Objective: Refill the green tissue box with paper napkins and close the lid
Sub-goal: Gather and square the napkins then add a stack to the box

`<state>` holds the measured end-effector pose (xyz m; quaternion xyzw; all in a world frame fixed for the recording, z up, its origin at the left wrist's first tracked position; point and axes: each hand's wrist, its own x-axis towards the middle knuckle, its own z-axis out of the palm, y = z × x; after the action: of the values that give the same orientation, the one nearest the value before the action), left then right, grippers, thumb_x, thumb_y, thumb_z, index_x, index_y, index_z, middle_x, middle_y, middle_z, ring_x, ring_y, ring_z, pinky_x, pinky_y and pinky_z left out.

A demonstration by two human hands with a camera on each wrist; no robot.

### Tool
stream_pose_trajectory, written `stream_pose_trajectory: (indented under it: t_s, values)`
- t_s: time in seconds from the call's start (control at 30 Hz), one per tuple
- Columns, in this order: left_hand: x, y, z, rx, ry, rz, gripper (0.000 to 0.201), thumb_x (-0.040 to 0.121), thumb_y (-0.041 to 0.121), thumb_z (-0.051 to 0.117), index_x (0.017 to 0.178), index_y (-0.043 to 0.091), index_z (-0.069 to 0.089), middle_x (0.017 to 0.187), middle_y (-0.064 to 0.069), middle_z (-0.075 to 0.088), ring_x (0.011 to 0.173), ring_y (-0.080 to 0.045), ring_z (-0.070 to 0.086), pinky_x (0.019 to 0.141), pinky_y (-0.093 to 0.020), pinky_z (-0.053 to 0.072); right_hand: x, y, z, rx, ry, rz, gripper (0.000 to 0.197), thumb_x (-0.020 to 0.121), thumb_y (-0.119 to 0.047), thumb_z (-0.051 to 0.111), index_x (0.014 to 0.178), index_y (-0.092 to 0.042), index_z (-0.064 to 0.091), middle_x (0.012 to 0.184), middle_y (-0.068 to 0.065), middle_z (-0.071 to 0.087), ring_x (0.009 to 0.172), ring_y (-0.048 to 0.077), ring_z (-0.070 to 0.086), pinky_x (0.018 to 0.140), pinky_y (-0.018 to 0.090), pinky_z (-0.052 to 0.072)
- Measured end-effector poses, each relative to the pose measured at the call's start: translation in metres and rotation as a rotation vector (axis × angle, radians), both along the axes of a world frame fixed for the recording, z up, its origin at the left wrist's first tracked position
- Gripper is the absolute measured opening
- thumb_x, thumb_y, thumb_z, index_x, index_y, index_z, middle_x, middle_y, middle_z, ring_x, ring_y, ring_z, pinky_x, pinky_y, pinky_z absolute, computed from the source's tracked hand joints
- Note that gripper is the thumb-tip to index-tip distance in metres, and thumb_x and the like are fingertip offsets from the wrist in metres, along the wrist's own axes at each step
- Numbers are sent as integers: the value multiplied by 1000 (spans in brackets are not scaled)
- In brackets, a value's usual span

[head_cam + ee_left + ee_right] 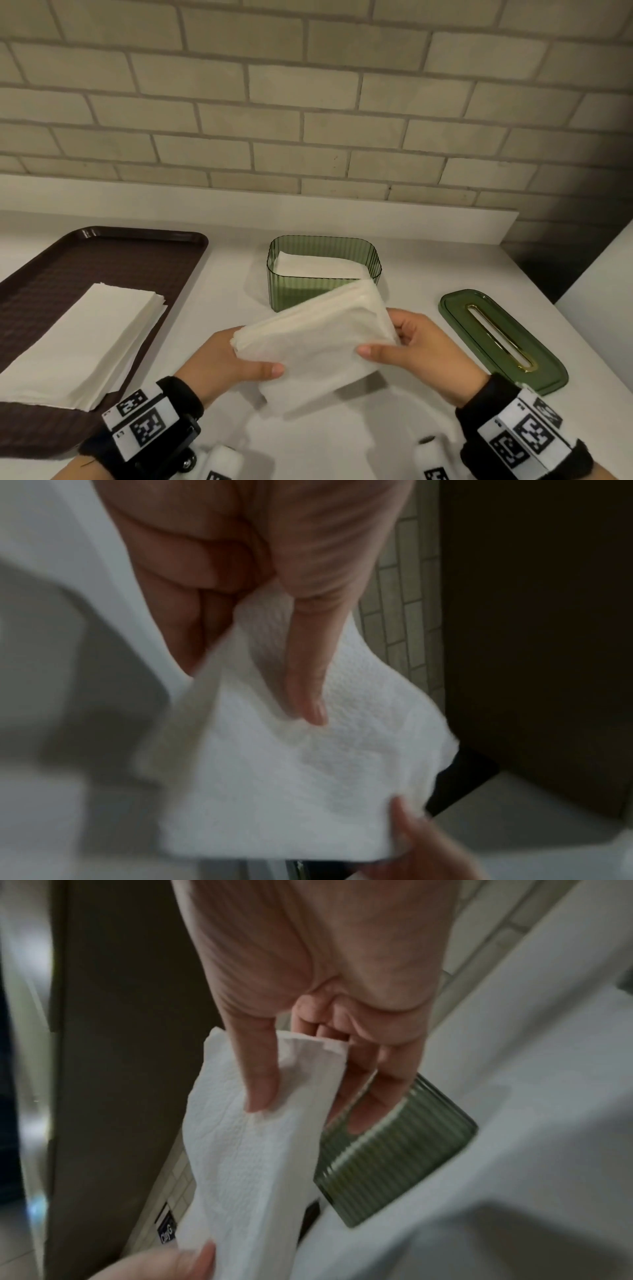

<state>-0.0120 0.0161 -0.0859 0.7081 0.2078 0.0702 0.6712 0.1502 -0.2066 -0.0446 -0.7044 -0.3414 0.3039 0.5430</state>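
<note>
A thick stack of white paper napkins (315,337) hangs tilted between the left hand (219,363) and right hand (424,349), pinched at both ends. Just beyond it stands the ribbed green tissue box (323,270), open, napkins lying inside. Its green lid (501,337), with a gold-edged slot, lies flat right of the right hand.

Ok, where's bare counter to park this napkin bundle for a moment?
Bare counter lies between the brown tray and the green box; more sits nearer the body, below both hands. Right is crowded: the lid lies there.
</note>
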Motion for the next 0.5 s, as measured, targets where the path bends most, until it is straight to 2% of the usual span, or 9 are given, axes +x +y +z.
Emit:
stream_pose_trajectory:
  t_s: [0.07, 0.1, 0.13, 0.2, 0.27, 0.33, 0.4, 0.5]
  values:
    - [0, 6, 7, 87, -13, 4, 90, 17, 48, 92, 96, 12, 69, 92, -8, 74, 85, -26, 71, 76, -37, 57, 1, 0, 21, 33, -131, 0, 23, 74, -13, 77, 95, -13, 71, 96, 5, 74, 88, 23, 70, 78, 32, 57]
    - [1, 8, 11, 107, -33, 7, 90, 18, 50, 92, 97, 13, 67, 92, -5, 74, 86, -24, 71, 78, -37, 57, 1, 0, 31, 33, -199, 0, 21, 73, -16, 78, 93, -15, 72, 93, 4, 73, 85, 22, 70, 76, 32, 56]
    - [1, 9, 15, 120, -51, 7, 91, 19, 50, 92, 98, 15, 65, 94, -2, 74, 88, -21, 70, 80, -34, 56, 1, 1, 40, 28, -260, 6, 18, 73, -18, 78, 90, -18, 72, 89, 2, 73, 80, 18, 70, 72, 29, 55]
    - [4, 2, 25, 205, -70, -26, 88, 24, 51, 90, 103, 24, 62, 101, 10, 71, 95, -7, 67, 86, -23, 49, -1, 4, 53, 3, -366, 49, 14, 74, -22, 79, 85, -27, 71, 82, -5, 72, 73, 11, 67, 67, 23, 52]
    - [7, -10, 33, 293, -90, -73, 83, 33, 46, 89, 109, 30, 59, 108, 19, 67, 102, 4, 62, 91, -16, 42, -4, 10, 62, -36, -475, 101, 15, 75, -24, 78, 85, -31, 71, 81, -10, 71, 72, 8, 65, 68, 25, 53]
    - [11, -20, 34, 270, -127, -88, 79, 43, 39, 86, 116, 29, 57, 113, 18, 66, 106, 2, 61, 93, -18, 44, -8, 18, 64, -63, -568, 131, 16, 75, -24, 78, 89, -27, 71, 82, -11, 70, 74, 7, 64, 71, 29, 53]
    - [15, -28, 31, 203, -164, -70, 73, 50, 31, 86, 117, 25, 58, 113, 12, 68, 105, -4, 64, 88, -20, 50, -12, 25, 64, -50, -605, 134, 19, 74, -24, 79, 90, -23, 71, 83, -9, 70, 74, 6, 64, 71, 29, 54]
    - [17, -32, 22, 95, -163, -14, 57, 64, 7, 84, 115, 16, 61, 105, 4, 72, 98, -11, 68, 77, -18, 53, -14, 31, 52, 3, -514, 86, 33, 68, -21, 84, 95, -28, 66, 86, -9, 69, 74, 4, 63, 70, 26, 54]
